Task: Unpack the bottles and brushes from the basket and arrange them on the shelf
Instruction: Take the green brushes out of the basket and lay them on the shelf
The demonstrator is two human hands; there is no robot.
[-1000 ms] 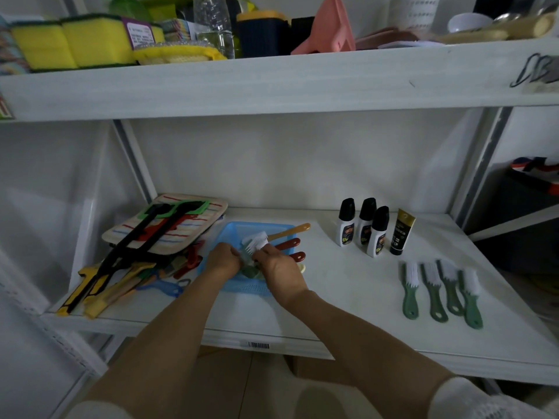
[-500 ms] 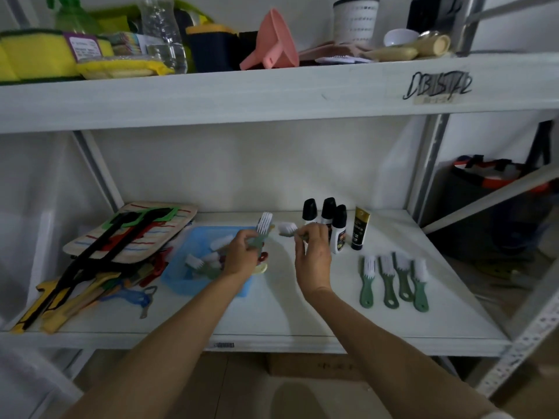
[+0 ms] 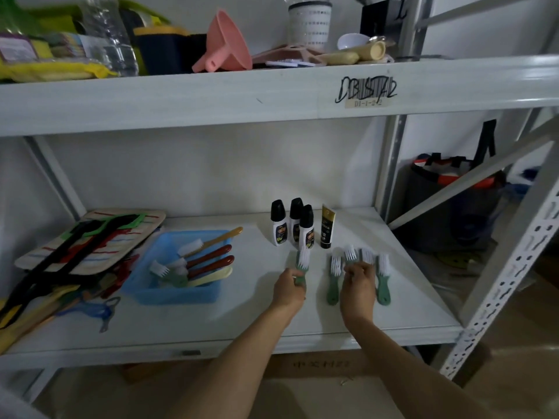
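Left grip [image 3: 289, 288] holds a green brush [image 3: 302, 263]; shelf label [image 3: 365, 102] reads "DI-1-2-2".

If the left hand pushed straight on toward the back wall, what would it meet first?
Probably the nearest bottle: the left hand holds a green brush whose bristles point at it. Depth is unclear.

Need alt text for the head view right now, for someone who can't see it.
Two bare hands place green brushes on a white shelf: the left hand grips one brush, the right hand rests among a row. A blue basket still holds brushes.
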